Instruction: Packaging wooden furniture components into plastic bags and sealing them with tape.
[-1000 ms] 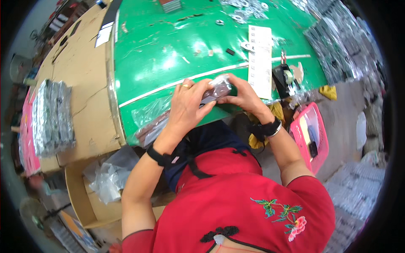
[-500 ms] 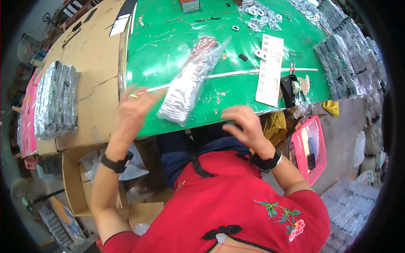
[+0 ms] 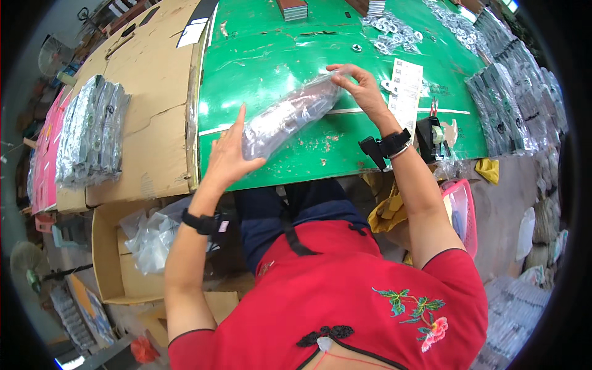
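A clear plastic bag (image 3: pixel 290 117) with a dark brownish item inside lies slanted on the green tabletop (image 3: pixel 345 142). My left hand (image 3: pixel 231 151) is beside the bag's near left end, fingers stretched out and thumb apart, touching the plastic. At the far right end, my right hand (image 3: pixel 364 92) pinches the bag's edge between thumb and fingers. What exactly is in the bag is blurred by glare on the plastic.
Right of the bag are a white label sheet (image 3: pixel 404 95), a black tape dispenser (image 3: pixel 427 139) and small metal rings (image 3: pixel 394 34). Bagged stacks (image 3: pixel 499 111) stand far right, another bagged bundle (image 3: pixel 92 132) left on cardboard. Below are an open carton (image 3: pixel 108 259) and pink basket (image 3: pixel 470 216).
My right hand has moved up and forward onto the bag's far end and gripped it. My left hand has come to its near end. The bag has turned to lie more crosswise.
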Available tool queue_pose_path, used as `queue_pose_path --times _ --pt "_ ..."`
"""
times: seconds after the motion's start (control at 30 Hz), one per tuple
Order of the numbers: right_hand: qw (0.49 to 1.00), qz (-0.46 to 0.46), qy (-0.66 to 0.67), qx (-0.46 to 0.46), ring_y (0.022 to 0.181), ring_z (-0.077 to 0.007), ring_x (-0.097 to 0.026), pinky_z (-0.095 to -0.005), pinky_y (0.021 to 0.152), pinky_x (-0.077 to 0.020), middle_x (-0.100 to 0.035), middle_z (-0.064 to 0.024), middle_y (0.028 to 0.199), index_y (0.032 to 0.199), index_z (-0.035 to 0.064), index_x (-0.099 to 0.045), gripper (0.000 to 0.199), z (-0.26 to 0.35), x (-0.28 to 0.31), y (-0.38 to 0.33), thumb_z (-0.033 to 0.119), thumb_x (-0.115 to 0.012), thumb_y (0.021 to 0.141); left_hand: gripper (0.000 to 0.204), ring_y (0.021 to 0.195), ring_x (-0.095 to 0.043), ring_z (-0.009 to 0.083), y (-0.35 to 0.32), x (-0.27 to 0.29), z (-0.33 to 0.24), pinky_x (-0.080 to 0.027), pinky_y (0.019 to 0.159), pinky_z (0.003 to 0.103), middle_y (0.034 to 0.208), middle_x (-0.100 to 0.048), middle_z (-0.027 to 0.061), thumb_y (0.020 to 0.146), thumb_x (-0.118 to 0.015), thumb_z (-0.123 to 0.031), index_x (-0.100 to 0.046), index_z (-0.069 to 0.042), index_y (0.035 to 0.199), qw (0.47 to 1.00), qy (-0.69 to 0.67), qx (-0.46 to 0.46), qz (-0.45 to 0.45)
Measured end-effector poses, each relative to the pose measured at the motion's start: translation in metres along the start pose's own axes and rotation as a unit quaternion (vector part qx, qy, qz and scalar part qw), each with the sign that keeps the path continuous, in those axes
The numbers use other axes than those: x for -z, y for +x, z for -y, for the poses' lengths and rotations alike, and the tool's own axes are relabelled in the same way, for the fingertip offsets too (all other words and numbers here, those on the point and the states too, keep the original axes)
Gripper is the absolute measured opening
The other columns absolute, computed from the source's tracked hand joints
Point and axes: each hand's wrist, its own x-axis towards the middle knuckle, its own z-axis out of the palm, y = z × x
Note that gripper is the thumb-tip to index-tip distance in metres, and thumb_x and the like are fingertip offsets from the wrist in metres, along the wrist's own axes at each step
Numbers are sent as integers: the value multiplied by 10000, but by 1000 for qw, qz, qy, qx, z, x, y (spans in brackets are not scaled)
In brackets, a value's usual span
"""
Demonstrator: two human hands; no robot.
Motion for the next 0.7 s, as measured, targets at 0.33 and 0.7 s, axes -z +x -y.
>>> queue_pose_path --times 0.33,0.7 --pt "985 -144 92 -31 699 -45 -513 -244 642 -430 -636 23 737 849 22 -676 193 -18 -69 -12 176 -708 961 1223 1347 -491 425 -21 24 21 -355 1107 505 1508 -480 231 625 -821 -318 -168 -148 1645 995 -27 -35 87" --pt "981 -178 69 -38 702 -71 -527 -271 649 -439 -641 -5 731 824 7 -665 206 -32 -76 -11 169 -733 931 438 1167 -628 363 15 -2 21 -485 955 420 1221 -675 182 927 -672 -401 -651 -111 1255 989 -142 39 4"
